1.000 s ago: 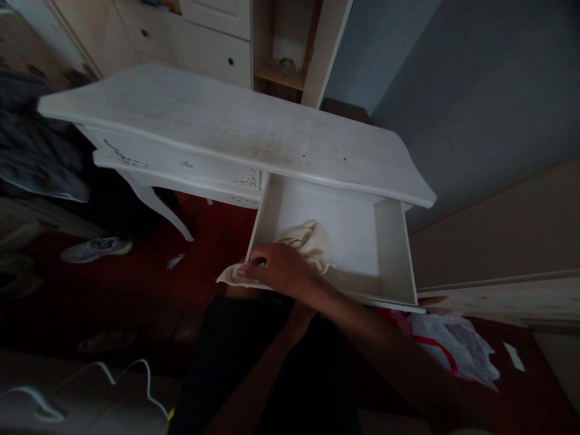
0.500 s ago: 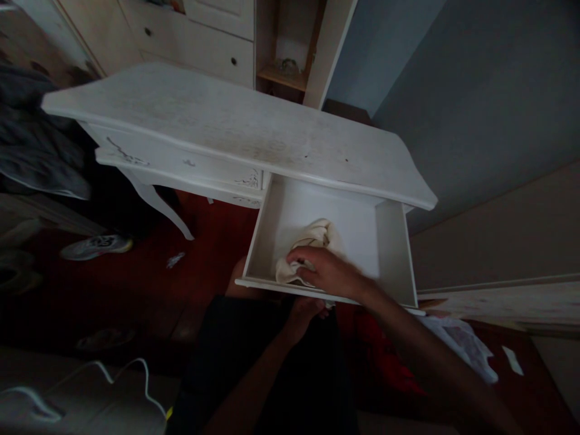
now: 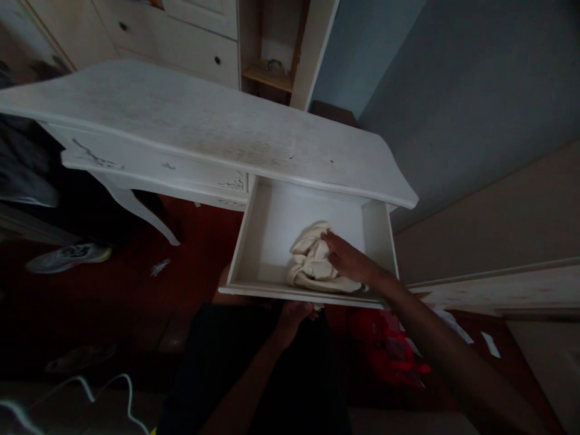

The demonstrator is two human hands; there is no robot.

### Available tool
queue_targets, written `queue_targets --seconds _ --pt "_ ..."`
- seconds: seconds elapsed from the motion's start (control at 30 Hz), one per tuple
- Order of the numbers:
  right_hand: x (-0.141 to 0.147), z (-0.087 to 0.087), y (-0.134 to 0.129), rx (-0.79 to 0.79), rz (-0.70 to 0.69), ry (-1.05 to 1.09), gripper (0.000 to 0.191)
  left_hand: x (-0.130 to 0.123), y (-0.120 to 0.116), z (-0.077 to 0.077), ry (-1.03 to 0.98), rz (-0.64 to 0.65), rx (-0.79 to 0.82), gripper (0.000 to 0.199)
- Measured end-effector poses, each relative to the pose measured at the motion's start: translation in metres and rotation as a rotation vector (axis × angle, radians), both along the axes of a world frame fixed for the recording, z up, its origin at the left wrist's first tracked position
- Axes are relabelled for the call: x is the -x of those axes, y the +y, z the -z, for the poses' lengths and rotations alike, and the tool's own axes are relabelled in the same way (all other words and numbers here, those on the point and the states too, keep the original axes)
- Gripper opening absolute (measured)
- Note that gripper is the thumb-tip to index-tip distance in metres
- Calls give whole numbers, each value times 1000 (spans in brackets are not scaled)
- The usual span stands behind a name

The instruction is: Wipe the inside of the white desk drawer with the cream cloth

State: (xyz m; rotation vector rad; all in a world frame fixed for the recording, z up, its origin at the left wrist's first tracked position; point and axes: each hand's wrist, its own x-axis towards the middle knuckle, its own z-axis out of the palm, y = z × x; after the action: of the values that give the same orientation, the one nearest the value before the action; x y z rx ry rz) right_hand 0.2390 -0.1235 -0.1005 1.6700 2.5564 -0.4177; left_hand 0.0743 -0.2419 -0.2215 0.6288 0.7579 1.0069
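A crumpled cream cloth [image 3: 312, 260] lies in the front part of a pulled-out white drawer [image 3: 272, 229]. My right hand [image 3: 351, 257] reaches in over the drawer's front edge. Its fingers are bent onto the cloth's right side, with a fold between thumb and fingertips. Below the drawer front, my left hand [image 3: 292, 320] is closed. Something small and pale shows at its fingertips, partly hidden, and I cannot make out what it is.
The drawer belongs to a white desk [image 3: 181, 109] with a stained top. Cabinets stand behind it, and a grey wall [image 3: 475, 109] rises at the right. On the red floor lie a shoe [image 3: 67, 258] and a red bag-like item [image 3: 389, 350]. A pale cable [image 3: 129, 393] runs at lower left.
The cloth has shifted right within the drawer and lies differently bunched. My right hand has moved from its left part to its right side. My left hand stays under the drawer front.
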Motion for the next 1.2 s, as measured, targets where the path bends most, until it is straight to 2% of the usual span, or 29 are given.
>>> queue_targets --seconds 0.07,0.1,0.2,0.27,0.37,0.57,0.67,0.73,0.83,0.93,1.1,1.2 --pt "-4 9 -1 103 12 63 60 0 -1 2 4 -2 -6 59" --pt "-3 11 -2 123 31 84 69 0 -1 2 8 -5 -10 59" --pt "8 10 -7 68 83 95 108 0 -2 4 16 -8 -20 59" --pt "22 5 -9 0 90 60 116 0 -2 6 21 -10 -31 59" --pt "48 0 -5 -51 18 10 104 -1 -1 7 29 -14 -48 59" --pt "108 0 5 -114 -323 97 77 -1 0 5 41 -15 -34 60" --pt "130 0 3 -140 -327 71 62 1 0 1 50 -23 -29 60" --pt "135 0 1 -155 -368 40 52 3 1 1 65 -17 -32 60" --pt "122 0 -1 -139 -471 15 46 3 2 8 81 -6 -48 59" --pt "89 -3 -5 -90 -493 8 48 1 1 17 104 -18 -69 58" --pt "14 -12 -16 43 -393 -37 54 -1 -1 26 102 -11 -61 54" --pt "-23 -23 -21 155 -329 -67 64 -2 -1 27 75 -6 -67 54"
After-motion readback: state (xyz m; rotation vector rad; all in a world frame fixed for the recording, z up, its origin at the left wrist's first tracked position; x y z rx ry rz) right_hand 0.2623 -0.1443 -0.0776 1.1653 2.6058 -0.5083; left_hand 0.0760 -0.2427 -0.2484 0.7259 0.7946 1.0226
